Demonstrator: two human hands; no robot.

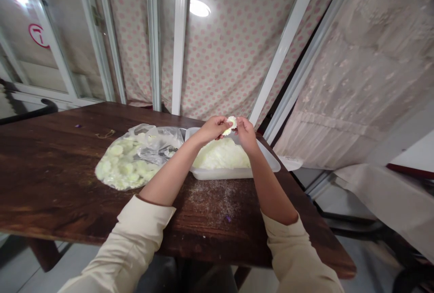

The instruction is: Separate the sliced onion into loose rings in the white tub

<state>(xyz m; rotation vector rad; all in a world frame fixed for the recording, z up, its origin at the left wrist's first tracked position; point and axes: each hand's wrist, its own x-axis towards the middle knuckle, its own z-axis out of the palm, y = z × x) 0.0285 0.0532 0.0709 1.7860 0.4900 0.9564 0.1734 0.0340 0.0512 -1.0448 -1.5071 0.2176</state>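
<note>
Up over a white plastic tub [220, 174], my left hand [214, 128] pinches a small, ruffled, pale yellow-white piece [230, 125] that looks like a flower head. Fingers of my right hand [246, 134] are closed at its right edge. Inside the tub lies a heap of pale yellow-white loose material [222, 155], like petals, just below both hands. To the left of my left forearm rests a clear plastic bag [130, 162], full of round pale pieces much like the one I hold. My left forearm crosses in front of the tub's left end.
Everything stands on a dark wooden table [57, 166]. White grains [217, 200] and a purple scrap [228, 217] are scattered before the tub. A thin string [106, 134] lies behind the bag. Framed glass with a dotted curtain [220, 58] rises beyond the table's far edge.
</note>
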